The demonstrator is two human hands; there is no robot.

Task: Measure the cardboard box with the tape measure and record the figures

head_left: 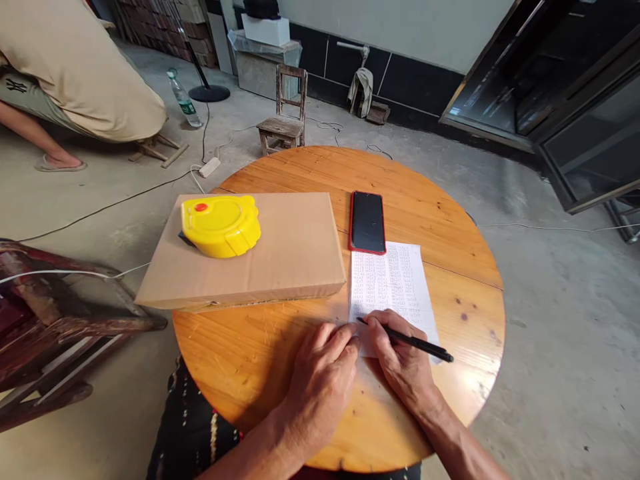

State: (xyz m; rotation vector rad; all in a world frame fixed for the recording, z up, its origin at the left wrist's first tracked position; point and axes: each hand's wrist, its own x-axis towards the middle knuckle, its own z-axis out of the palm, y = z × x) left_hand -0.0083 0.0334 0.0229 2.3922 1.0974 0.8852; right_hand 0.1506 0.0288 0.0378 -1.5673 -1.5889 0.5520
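Note:
My right hand (403, 353) is closed around a black pen (425, 345), whose tip points left onto the lower part of a white sheet of paper (427, 293). Rows of small handwritten characters cover the sheet above the pen. At the paper's lower left edge, my left hand (327, 367) lies with its fingers curled together, the fingertips pressing on that edge. A dark-screened phone (367, 223) in a red case rests across the top of the paper.
A cardboard box (295, 247) lies left on the round wooden table (470, 267), bearing a yellow tape-measure-shaped object (223, 223). Beyond stand a small wooden chair (285, 123) and a water bottle (185, 100). Another person (85, 73) sits at the upper left. Cables cross the floor.

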